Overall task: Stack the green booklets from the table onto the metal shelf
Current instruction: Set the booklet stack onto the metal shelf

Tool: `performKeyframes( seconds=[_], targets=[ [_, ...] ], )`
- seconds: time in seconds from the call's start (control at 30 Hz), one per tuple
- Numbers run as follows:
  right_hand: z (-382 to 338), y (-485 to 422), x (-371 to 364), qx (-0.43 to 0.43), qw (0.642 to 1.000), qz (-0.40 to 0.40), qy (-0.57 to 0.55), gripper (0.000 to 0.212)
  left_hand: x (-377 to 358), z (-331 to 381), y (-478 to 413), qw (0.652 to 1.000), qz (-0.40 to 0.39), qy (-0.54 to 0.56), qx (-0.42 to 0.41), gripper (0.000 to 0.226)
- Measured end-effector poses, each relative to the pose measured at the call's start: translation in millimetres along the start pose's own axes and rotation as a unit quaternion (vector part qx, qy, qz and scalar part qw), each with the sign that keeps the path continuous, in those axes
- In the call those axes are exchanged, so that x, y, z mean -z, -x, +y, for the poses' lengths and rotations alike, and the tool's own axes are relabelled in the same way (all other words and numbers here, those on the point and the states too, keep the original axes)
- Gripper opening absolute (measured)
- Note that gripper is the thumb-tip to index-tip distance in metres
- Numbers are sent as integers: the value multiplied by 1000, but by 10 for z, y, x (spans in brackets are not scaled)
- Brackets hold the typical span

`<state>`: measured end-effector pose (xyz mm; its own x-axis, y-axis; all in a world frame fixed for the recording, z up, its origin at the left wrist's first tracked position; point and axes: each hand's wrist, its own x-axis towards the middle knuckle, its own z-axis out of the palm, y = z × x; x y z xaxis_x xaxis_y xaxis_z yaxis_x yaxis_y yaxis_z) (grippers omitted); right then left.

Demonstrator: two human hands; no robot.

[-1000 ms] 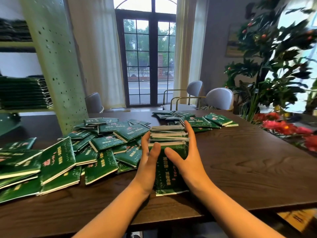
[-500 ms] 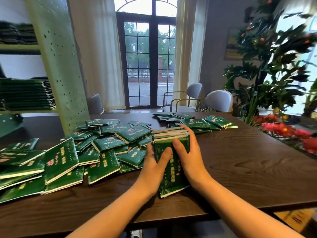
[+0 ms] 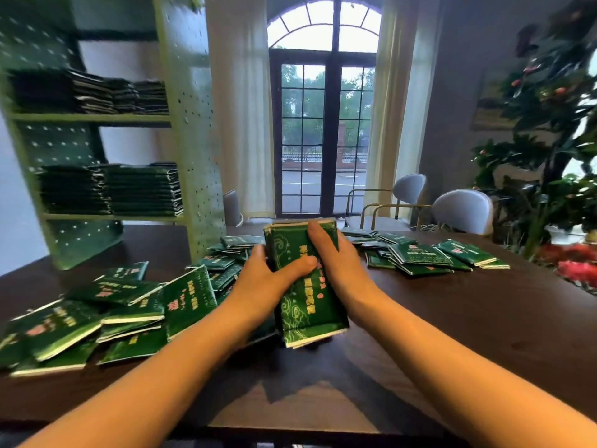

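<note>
"Over the near half of the table [image 3: 452, 334], what are you holding?"

"A stack of green booklets [image 3: 302, 305], tilted up on end between both hands. My left hand [image 3: 261, 279] clasps its left side, thumb across the cover. My right hand [image 3: 336, 266] wraps the right side, fingers over the top (whether the lower edge touches the wood, I cannot tell)."

"And around it?"

"Loose booklets [image 3: 129, 305] lie scattered to the left, a smaller scatter [image 3: 420, 257] to the right. Behind them the metal shelf [image 3: 190, 124] carries piled booklets [image 3: 142, 189] on two levels."
</note>
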<state>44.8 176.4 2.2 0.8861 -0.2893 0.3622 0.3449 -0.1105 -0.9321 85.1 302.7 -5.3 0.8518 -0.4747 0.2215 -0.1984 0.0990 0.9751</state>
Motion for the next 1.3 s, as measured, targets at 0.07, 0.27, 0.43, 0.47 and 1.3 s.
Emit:
performKeyframes(
  seconds=[0.07,0.27,0.43,0.47,1.3],
  targets=[
    [-66,-80,-126,-9,1000,-16,-2,38,127,102,13,1000,12,5,23,80],
    [-306,-429,-767,-47,992,-115,-25,39,741,403,0,996,63,43,48,25],
    [-549,-697,-1131,-32,987,-158,22,32,1138,647,-100,989,101,85,60,28],
    [-593,-757,-1211,-21,986,-163,37,33,1230,702,-133,988,111,89,58,30],
    [-1550,-2108,-2232,382,665,-55,639,67,2274,1808,-1702,924,219,314,-26,51]
  ],
)
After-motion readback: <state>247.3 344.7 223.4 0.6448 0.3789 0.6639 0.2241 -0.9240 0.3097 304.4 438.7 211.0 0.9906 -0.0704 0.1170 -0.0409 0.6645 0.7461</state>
